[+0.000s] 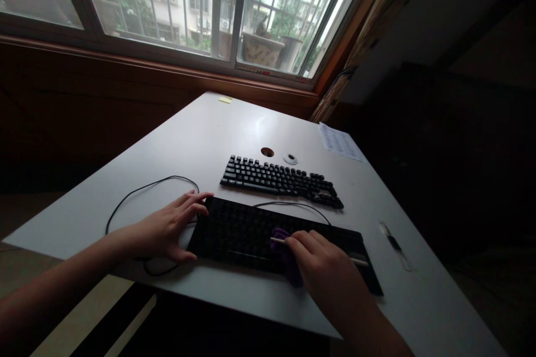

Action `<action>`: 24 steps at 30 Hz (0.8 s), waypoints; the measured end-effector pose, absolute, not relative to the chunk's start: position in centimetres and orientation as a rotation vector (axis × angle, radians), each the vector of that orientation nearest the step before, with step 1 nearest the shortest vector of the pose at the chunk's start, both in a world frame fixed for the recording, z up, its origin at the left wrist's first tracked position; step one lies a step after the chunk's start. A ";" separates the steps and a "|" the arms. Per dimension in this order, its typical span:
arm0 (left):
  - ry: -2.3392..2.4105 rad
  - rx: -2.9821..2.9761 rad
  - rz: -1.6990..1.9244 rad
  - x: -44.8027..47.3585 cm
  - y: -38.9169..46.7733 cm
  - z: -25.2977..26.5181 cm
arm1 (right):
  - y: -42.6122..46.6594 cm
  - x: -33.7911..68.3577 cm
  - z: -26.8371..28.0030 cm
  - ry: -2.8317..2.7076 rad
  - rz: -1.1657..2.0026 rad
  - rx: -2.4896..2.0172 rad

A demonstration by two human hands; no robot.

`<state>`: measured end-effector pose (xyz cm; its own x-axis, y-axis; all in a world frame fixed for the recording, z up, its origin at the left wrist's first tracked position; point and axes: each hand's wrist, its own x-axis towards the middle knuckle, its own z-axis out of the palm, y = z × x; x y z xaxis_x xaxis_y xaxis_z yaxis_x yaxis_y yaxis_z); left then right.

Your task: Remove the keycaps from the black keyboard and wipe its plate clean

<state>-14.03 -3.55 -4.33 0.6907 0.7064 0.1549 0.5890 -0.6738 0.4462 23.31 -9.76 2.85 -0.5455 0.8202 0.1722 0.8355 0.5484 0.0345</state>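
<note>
A black keyboard base (pixel 247 226) lies near the table's front edge, its surface too dark to make out in detail. My left hand (pixel 170 226) spans its left end, fingertips at the far corner and thumb at the near edge. Over its middle, my right hand (pixel 324 259) pinches a thin light stick (pixel 278 240) together with a purple cloth (pixel 288 262). The cloth touches the base and hangs toward its near edge. The stick's other end shows past the hand, on the right. Just behind lie black keycaps (pixel 276 178), set out in keyboard order.
A black cable (pixel 138 189) loops left of the base. On the white table (pixel 176 150) are a round hole (pixel 267 152), a ring-shaped cover (pixel 290 159), a printed sheet (pixel 341 142), a yellow note (pixel 225 100) and a slim dark-and-clear tool (pixel 394 244). A barred window is behind.
</note>
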 end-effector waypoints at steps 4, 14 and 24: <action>1.008 2.543 0.452 -14.1 -3.4 -4.6 | -9.9 23.1 3.1 -2.654 -0.309 -1.294; 0.995 2.537 0.469 -14.0 -3.5 -4.2 | -10.4 25.0 5.9 -2.587 -0.413 -1.144; 0.985 2.519 0.493 -14.1 -3.5 -4.3 | -10.6 23.7 3.5 -2.715 -0.534 -1.254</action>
<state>-14.07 -3.49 -4.28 0.6912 0.7001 0.1792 0.5630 -0.6771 0.4739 23.73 -10.57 3.54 -0.6547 0.7179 0.2368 0.7541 0.5984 0.2708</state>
